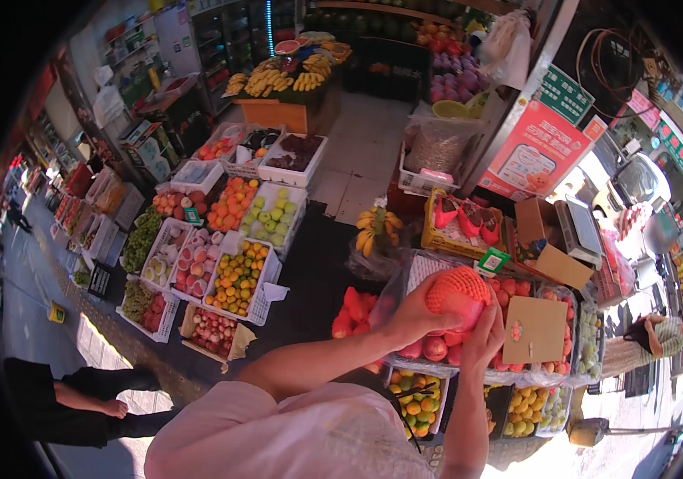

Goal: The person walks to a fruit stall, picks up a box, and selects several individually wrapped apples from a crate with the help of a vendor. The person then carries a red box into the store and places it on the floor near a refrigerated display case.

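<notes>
Between both hands is a large round reddish fruit, probably a pomegranate, with a red foam net sleeve over its upper part. My left hand grips it from the left, thumb across its lower front. On the other side, the fingers of my right hand hold the fruit and the edge of the net. Just beneath lie several loose red pomegranates in a plastic-lined crate. White foam netting lines the back of that crate, and more red net-wrapped fruit sits to its left.
A cardboard sheet leans over fruit at the right. Behind it are a yellow crate and a weighing scale. Oranges and green apples fill crates at the left. One person stands lower left, another at far right.
</notes>
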The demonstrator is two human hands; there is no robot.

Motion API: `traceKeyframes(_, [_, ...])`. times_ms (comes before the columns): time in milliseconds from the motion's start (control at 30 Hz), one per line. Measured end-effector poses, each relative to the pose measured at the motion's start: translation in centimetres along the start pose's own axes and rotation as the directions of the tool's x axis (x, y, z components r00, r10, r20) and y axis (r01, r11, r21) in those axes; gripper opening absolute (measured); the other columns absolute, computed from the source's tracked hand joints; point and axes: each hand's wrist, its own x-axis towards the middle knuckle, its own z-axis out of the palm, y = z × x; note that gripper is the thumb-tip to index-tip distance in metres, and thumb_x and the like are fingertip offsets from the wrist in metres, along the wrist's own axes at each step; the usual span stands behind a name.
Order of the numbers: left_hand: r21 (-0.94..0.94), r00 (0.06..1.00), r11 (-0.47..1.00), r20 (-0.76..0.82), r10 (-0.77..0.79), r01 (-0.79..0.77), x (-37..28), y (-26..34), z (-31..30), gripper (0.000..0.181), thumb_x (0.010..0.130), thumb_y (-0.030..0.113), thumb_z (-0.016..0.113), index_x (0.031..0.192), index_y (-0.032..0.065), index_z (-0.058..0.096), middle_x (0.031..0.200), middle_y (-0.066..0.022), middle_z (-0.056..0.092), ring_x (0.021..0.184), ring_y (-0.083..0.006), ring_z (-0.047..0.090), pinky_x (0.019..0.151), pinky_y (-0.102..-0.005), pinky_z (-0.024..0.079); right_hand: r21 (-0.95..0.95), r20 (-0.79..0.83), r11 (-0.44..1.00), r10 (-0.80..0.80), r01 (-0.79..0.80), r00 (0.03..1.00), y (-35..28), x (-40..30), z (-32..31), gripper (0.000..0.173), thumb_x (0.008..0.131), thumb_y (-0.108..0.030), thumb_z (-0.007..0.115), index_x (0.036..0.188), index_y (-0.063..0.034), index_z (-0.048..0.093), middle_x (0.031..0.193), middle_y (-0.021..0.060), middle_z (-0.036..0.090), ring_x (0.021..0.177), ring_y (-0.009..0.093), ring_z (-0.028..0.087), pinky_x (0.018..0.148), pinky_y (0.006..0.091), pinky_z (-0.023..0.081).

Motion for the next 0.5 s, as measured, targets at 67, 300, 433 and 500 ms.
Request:
traceKeyframes(67, [-0.008, 0.999, 0.999, -0.022, 0.039, -0.039, -0.2, -0.8, 0.3, 0.091, 0.071, 0.021, 0.088, 0.144, 0.0011, 0.037, 0.135, -0.0109, 0.052, 0.126, -0.0206, 0.050, 0.108, -0.0344, 0.040, -0.210, -0.020, 0.970, -0.128, 0.121, 0.992, 0.6, 0.6, -1.0, 0.029, 0.101, -0.012, 0.047, 0.109, 0.0072, 0.067, 0.111, 0.0194, 0.066, 0.101, 0.031, 0.063, 0.088, 0.0387, 0.049])
traceKeyframes(300, [-0.285, 1.000, 0.959, -0.003, 0.004, -0.005, -0.5, -0.8, -2.4, 0.071, 0.080, 0.022, 0.080, 0.139, 0.0012, 0.047, 0.125, -0.0089, 0.060, 0.110, -0.0175, 0.060, 0.094, -0.0346, 0.051, -0.339, 0.025, 0.924, -0.180, 0.178, 0.983, 0.8, 2.4, 0.9, 0.016, 0.094, -0.008, 0.062, 0.098, 0.0046, 0.071, 0.088, 0.0160, 0.071, 0.078, 0.026, 0.069, 0.071, 0.0331, 0.053])
traceKeyframes(433, [-0.287, 0.999, 0.957, 0.000, 0.035, -0.033, -1.0, -0.3, -5.5, 0.079, 0.078, 0.036, 0.082, 0.139, 0.0023, 0.044, 0.129, -0.0088, 0.058, 0.117, -0.0191, 0.058, 0.099, -0.0361, 0.049, -0.274, 0.212, 0.946, -0.117, 0.174, 0.970, -0.5, 3.9, 3.0, 0.017, 0.093, -0.010, 0.066, 0.099, 0.0049, 0.071, 0.083, 0.0111, 0.072, 0.071, 0.013, 0.066, 0.066, 0.0281, 0.052])
traceKeyframes(500, [-0.332, 0.999, 0.943, 0.022, 0.039, -0.029, -1.0, 0.0, -5.5, 0.081, 0.079, 0.036, 0.081, 0.140, 0.0021, 0.042, 0.132, -0.0096, 0.056, 0.121, -0.0203, 0.057, 0.101, -0.0373, 0.048, -0.303, 0.224, 0.933, -0.127, 0.193, 0.966, -0.9, 4.0, 3.0, 0.016, 0.093, -0.010, 0.066, 0.097, 0.0043, 0.071, 0.082, 0.0115, 0.072, 0.071, 0.013, 0.067, 0.065, 0.0281, 0.052])
